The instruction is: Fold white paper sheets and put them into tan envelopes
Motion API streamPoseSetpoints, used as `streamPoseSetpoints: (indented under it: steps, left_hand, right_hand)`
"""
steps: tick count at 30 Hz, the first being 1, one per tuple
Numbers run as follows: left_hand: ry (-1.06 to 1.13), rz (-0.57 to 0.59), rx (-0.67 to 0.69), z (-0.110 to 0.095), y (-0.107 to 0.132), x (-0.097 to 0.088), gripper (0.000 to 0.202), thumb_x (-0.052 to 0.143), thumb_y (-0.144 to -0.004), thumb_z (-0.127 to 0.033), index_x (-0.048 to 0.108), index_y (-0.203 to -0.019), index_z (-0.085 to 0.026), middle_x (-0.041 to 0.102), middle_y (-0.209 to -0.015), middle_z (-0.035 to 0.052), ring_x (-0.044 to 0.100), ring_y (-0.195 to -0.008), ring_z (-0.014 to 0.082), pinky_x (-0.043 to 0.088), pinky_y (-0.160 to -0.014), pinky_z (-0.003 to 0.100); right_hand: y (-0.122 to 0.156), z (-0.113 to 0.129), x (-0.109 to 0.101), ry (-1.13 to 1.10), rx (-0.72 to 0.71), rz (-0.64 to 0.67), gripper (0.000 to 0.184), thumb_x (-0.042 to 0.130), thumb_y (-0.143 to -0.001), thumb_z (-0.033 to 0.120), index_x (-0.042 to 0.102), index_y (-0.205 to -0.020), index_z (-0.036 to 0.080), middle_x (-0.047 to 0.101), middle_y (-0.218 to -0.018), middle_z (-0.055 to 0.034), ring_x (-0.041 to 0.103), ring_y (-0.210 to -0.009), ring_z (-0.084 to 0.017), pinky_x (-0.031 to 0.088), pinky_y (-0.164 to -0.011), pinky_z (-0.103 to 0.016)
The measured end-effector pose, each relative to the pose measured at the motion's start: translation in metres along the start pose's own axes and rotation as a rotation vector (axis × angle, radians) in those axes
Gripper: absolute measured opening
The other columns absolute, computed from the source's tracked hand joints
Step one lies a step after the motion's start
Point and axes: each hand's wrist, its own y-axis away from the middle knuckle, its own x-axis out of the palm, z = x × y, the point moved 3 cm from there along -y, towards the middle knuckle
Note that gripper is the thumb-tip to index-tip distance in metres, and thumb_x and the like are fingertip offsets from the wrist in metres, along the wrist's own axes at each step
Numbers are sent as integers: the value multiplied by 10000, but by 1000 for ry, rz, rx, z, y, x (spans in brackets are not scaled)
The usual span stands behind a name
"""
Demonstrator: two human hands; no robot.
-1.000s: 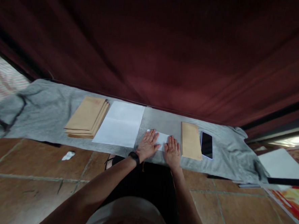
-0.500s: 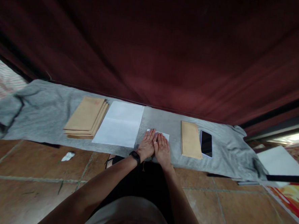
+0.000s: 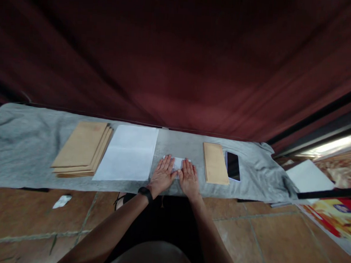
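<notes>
A small folded white paper (image 3: 178,163) lies in front of me on the grey cloth (image 3: 182,144). My left hand (image 3: 162,173) rests flat on its left part, fingers stretched out. On its right part my right hand (image 3: 189,179) lies flat too, fingers extended. The thumbs nearly meet near the paper's lower edge, and the middle of the paper shows between the hands. To the left is a stack of white sheets (image 3: 128,154). Right of my hands lie brown envelopes (image 3: 216,163), in a thin pile.
A larger stack of brown envelopes (image 3: 81,145) lies at the left. A phone (image 3: 233,166) lies beside the right envelopes. Dark red fabric (image 3: 179,68) hangs behind the narrow cloth-covered surface. A scrap of white paper (image 3: 61,201) is on the tiled floor.
My hands have moved apart, left hand to the left and right hand to the right, across the folded paper. The camera view has shifted somewhat.
</notes>
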Motion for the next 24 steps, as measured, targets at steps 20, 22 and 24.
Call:
streamPoseSetpoints:
  steps: [20, 22, 24]
  left_hand:
    - [16, -52, 30, -7, 27, -7, 549, 319, -1017, -327, 371, -1498, -70, 378, -1572, 160, 279, -1492, 249, 251, -1223, 470]
    - [48, -12, 177, -21, 37, -9, 532, 320, -1025, -351, 377, -1504, -127, 382, -1579, 114, 292, -1488, 220, 250, -1225, 444]
    - [71, 27, 265, -32, 44, -10, 526, 326, -1030, -385, 386, -1505, -168, 392, -1578, 85, 307, -1481, 205, 238, -1229, 430]
  right_hand:
    - [6, -17, -5, -4, 50, 4, 544, 359, -1038, 354, 366, -1522, 106, 415, -1542, -157, 394, -1424, -310, 301, -1156, -509]
    - [5, -18, -7, -40, 59, 8, 532, 364, -1033, 331, 374, -1518, 111, 414, -1545, -154, 385, -1430, -305, 296, -1161, -512]
    - [4, -21, -10, -107, 63, 5, 501, 353, -1030, 291, 412, -1497, 120, 449, -1527, -144, 405, -1419, -285, 301, -1165, -507]
